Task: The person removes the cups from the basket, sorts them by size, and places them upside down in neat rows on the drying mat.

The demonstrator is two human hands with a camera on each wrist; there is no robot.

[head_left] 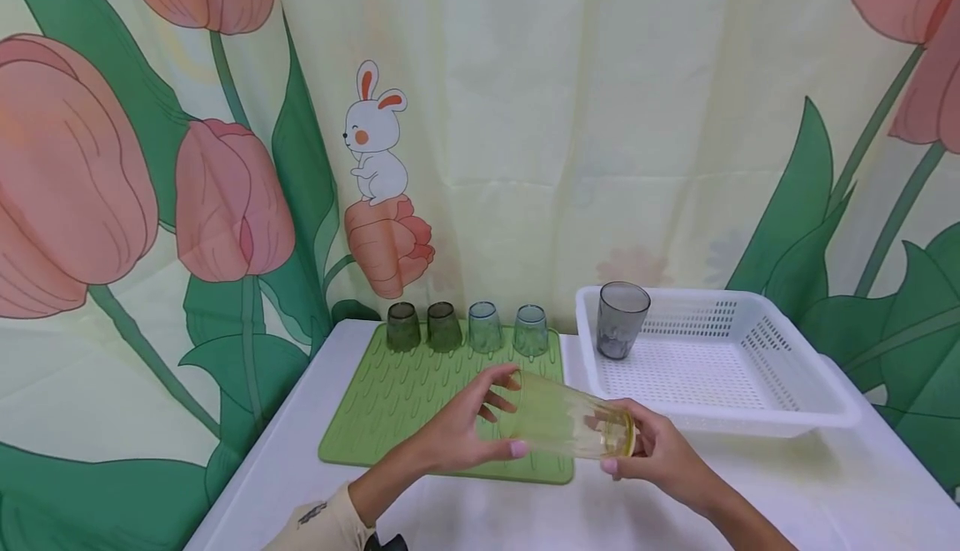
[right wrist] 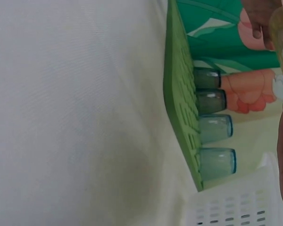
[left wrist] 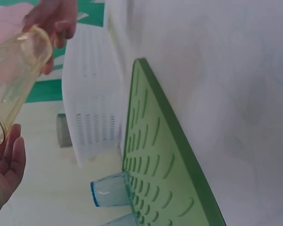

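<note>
A clear yellow drinking glass [head_left: 558, 418] is held in the air between both hands, lying nearly sideways with its mouth toward the left. My left hand [head_left: 468, 426] holds it at the mouth end, thumb below and fingers at the upper rim. Around the thicker base end, my right hand [head_left: 663, 455] grips with thumb and curled fingers. In the left wrist view, fingertips of the left hand [left wrist: 9, 165] meet the rim of the glass [left wrist: 12, 75]. Below the glass lies a green ridged drying mat [head_left: 390, 409].
Along the mat's back edge stand two dark glasses [head_left: 444, 328] and two pale blue glasses [head_left: 485, 328]. At the right sits a white perforated basket [head_left: 750, 418] with a tall grey glass [head_left: 621, 322] inside. A tulip-print curtain [head_left: 525, 117] hangs behind the white-covered table [head_left: 465, 522].
</note>
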